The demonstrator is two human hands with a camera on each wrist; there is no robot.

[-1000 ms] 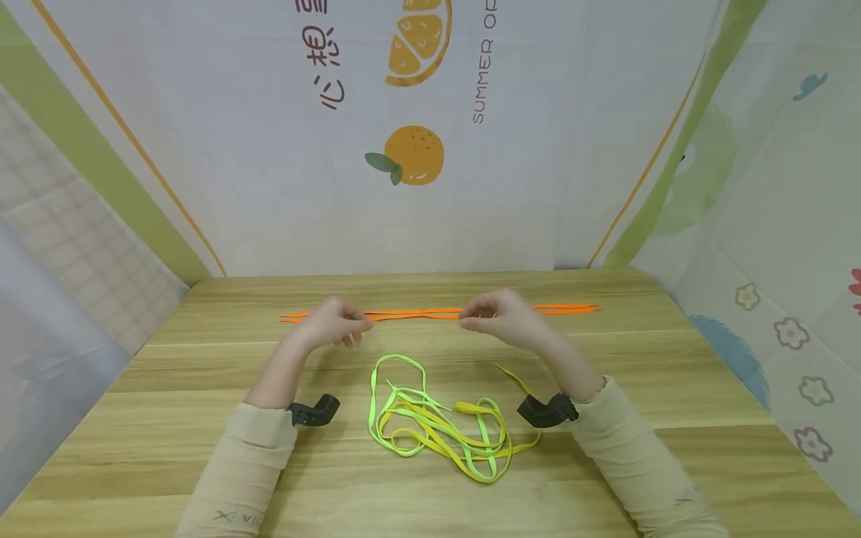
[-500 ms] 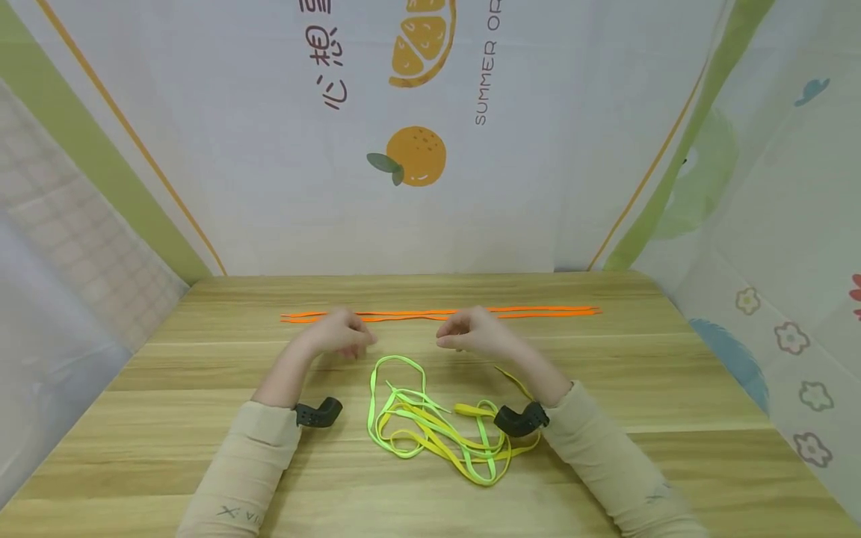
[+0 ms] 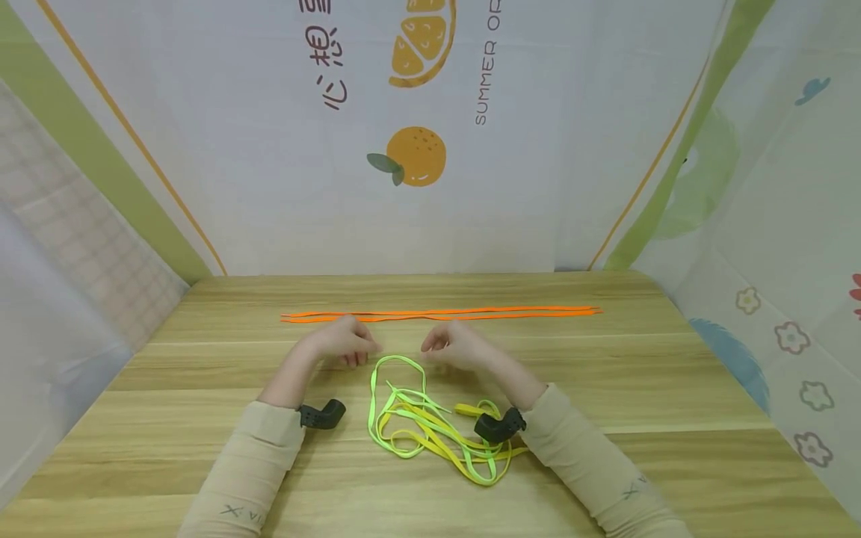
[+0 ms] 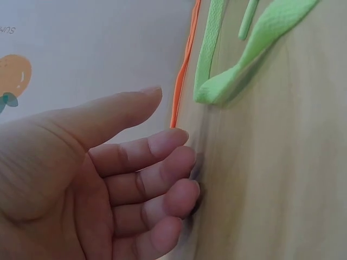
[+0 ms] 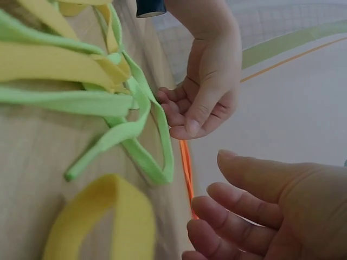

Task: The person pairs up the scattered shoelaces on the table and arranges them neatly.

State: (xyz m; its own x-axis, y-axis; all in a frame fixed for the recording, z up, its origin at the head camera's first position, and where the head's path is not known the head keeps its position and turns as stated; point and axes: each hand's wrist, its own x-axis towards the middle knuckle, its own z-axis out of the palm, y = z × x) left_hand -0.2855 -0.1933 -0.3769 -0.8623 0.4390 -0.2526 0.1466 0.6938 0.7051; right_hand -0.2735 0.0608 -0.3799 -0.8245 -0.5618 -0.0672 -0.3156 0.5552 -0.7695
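My left hand [image 3: 344, 340] hovers just left of the far loop of a green shoelace [image 3: 372, 407], thumb apart from the loosely bent fingers, nothing held. On the other side of that loop is my right hand [image 3: 457, 346], also empty, with thumb and fingers parted in the right wrist view. The green shoelace lies loosely tangled with a yellow shoelace [image 3: 440, 448] between my forearms. Beyond both hands, an orange shoelace [image 3: 525, 308] stretches straight across the table in two nearly parallel strands. The left wrist view shows the green loop [image 4: 217, 89] beyond my left fingertips.
The wooden table [image 3: 673, 359] runs back to a white printed cloth [image 3: 511, 209]. More hanging cloth [image 3: 773, 246] borders the right side. Black wrist cameras, one on the left cuff [image 3: 323, 415], another on the right [image 3: 501, 426], sit low over the table.
Both hands have drawn back from the orange shoelace toward me. The right hand has also moved left, closer to the left hand and the green loop. The laces lie as before.
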